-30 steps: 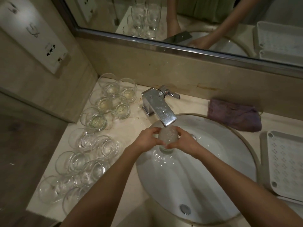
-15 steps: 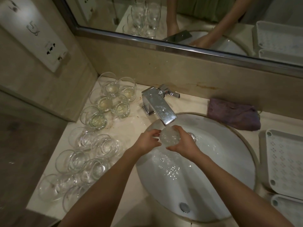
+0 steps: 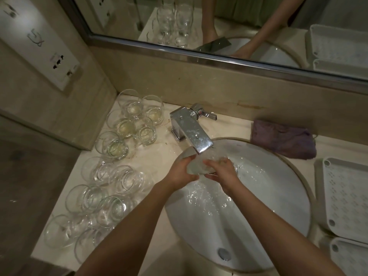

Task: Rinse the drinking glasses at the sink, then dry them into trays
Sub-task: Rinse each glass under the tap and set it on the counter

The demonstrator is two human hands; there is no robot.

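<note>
At frame centre, both hands, left hand and right hand, curl round one glass, seemingly tilted, under the faucet over the sink so runoff drains there.

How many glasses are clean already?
None looks finished: the white perforated trays hold nothing. In hand: the left hand and right hand hold one clear drinking glass under the chrome faucet. Left: the clear glasses crowding the counter, then drying with the purple cloth.
</note>
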